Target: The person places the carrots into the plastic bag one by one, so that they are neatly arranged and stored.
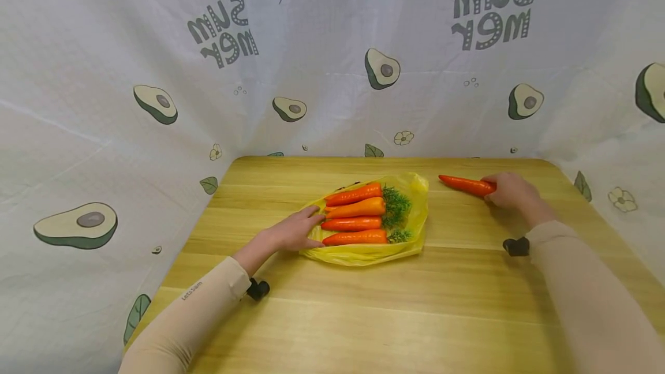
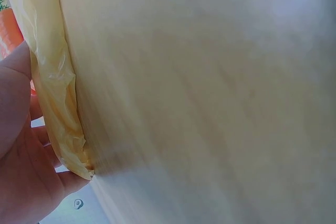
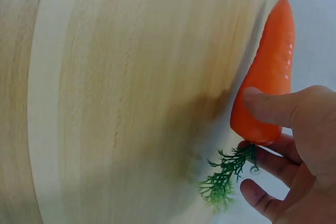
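Observation:
A yellow plastic bag (image 1: 358,255) lies on the wooden table with several orange toy carrots (image 1: 358,208) in a row on it, green leafy tops (image 1: 396,206) toward the right. My left hand (image 1: 295,231) rests at the bag's left edge, fingers spread near the carrot tips. In the left wrist view, its fingers lie along the crumpled yellow edge (image 2: 58,87). Farther right, my right hand (image 1: 511,192) holds a single carrot (image 3: 270,77) by its thick end, thumb pressed on its side. That carrot's tip points left, and its green top (image 3: 226,177) hangs below the fingers.
The wooden table (image 1: 363,310) has rounded far corners. White cloth (image 1: 332,126) printed with avocados rises behind it and along both sides. Dark wrist cameras (image 1: 258,289) sit under both wrists, close over the tabletop.

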`<state>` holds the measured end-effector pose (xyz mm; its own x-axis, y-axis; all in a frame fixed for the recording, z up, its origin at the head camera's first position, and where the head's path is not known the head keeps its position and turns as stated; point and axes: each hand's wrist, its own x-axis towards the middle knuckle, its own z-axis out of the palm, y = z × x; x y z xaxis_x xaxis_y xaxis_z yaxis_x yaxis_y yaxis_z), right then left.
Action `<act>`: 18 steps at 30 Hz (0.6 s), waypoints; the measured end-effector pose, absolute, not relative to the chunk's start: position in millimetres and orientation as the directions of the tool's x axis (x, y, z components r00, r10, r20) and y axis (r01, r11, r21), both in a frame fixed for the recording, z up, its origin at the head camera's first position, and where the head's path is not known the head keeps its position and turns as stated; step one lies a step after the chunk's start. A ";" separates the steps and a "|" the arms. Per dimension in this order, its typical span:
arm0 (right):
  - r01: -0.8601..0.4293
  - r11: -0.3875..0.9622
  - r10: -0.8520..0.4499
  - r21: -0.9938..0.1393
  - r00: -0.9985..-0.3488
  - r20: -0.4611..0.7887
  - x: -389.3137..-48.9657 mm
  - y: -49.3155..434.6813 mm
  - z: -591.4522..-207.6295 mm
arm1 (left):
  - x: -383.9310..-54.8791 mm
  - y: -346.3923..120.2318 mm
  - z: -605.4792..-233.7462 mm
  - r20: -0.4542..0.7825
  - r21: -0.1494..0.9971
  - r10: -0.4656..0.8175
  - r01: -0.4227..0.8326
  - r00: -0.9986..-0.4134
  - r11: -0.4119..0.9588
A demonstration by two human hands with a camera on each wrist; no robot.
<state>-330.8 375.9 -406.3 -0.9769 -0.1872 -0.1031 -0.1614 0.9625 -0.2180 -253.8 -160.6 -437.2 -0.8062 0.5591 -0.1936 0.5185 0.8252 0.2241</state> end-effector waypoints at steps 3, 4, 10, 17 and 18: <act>-0.172 0.960 -0.197 -0.220 -0.976 -0.095 -329.6 377.1 -404.3 | -253.4 -160.3 -436.8 -0.196 0.226 0.563 0.521 -0.803 0.823; -0.177 0.959 -0.202 -0.222 -0.975 -0.092 -329.3 377.5 -403.4 | -253.2 -160.3 -436.7 -0.195 0.226 0.562 0.521 -0.804 0.823; -0.196 0.957 -0.218 -0.213 -0.972 -0.086 -327.7 375.0 -393.0 | -253.5 -160.9 -437.2 -0.189 0.219 0.563 0.524 -0.805 0.823; -0.241 0.953 -0.255 -0.186 -0.966 -0.054 -325.8 365.3 -380.0 | -254.0 -161.6 -438.5 -0.187 0.215 0.566 0.529 -0.803 0.821; -0.247 0.951 -0.261 -0.187 -0.964 -0.051 -325.0 363.6 -378.3 | -254.0 -161.5 -438.5 -0.187 0.214 0.566 0.529 -0.803 0.821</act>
